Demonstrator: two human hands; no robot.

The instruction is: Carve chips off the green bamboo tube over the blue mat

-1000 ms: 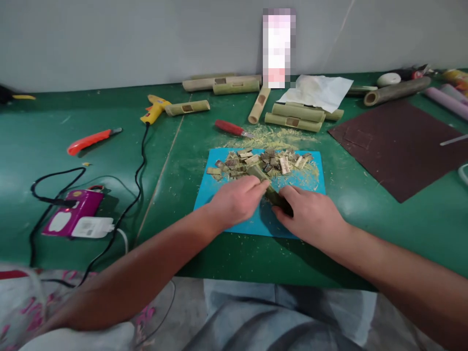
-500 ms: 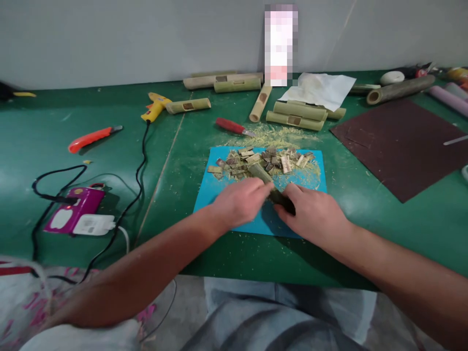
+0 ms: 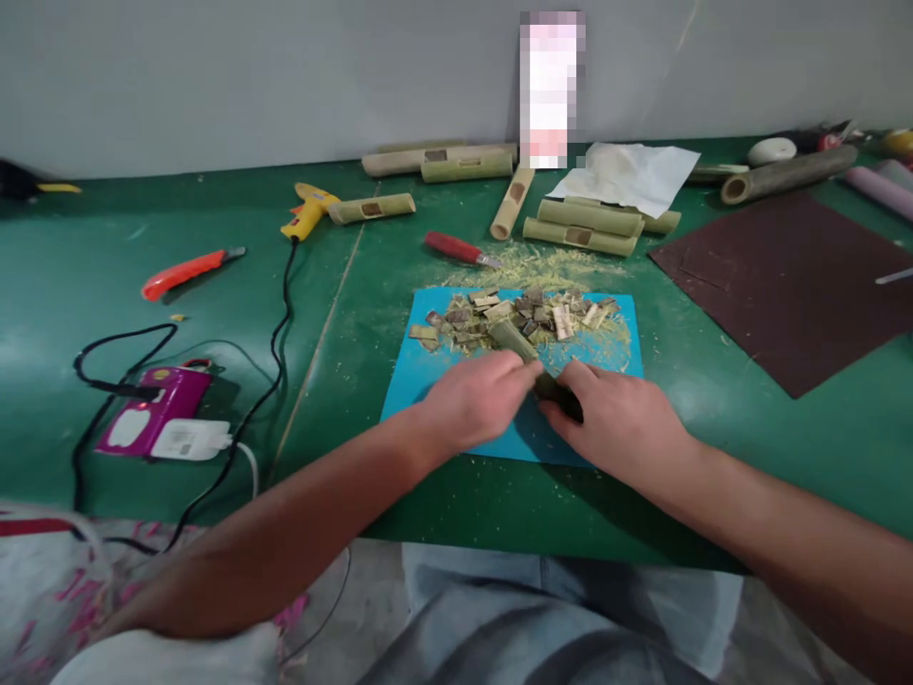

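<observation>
I see the left hand [image 3: 485,395] closed against the tube [image 3: 508,335], any tool in it hidden | tube slants above the blue mat [image 3: 403,385] | right hand [image 3: 624,409] grips its near end | step: seemingly working the tube's side; next move calls for a steady hold | green desk [image 3: 713,409]: cutter [image 3: 189,274], glue gun [image 3: 308,211], chips [image 3: 561,322], brown sheet [image 3: 791,295]; grey wall [image 3: 214,86] behind

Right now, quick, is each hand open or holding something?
Left hand: closed, at the tube; can't tell what it grips.
Right hand: closed, holding the tube's near end.
</observation>
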